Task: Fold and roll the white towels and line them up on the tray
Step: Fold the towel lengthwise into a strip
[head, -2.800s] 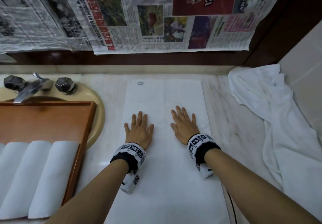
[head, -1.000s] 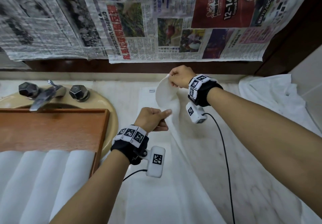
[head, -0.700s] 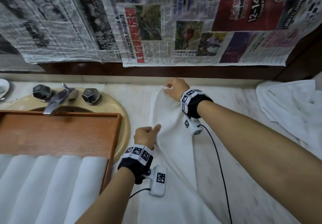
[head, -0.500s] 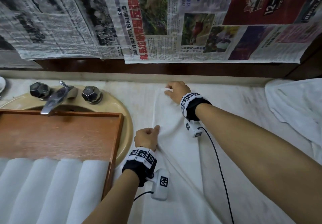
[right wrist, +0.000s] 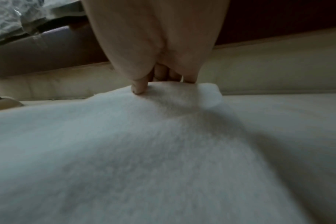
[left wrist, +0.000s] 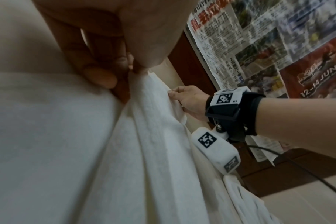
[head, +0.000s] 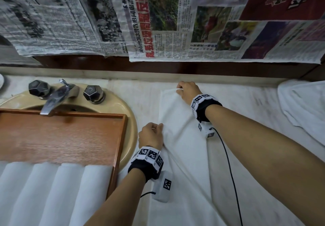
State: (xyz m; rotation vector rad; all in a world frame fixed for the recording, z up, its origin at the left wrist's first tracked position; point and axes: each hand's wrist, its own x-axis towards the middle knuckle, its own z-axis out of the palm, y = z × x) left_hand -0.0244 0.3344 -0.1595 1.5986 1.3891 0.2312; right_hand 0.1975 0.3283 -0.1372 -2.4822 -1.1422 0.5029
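Your right hand pinches the far corner of the white towel on the marble counter; your left hand pinches its edge nearer you — both have fingers curled round cloth. Lay the folded edge straight, matching the edges, then smooth it flat — rolled towels already fill the wooden tray.

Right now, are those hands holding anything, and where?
Both grip the white towel: right hand pinches its far corner, left hand its left edge.
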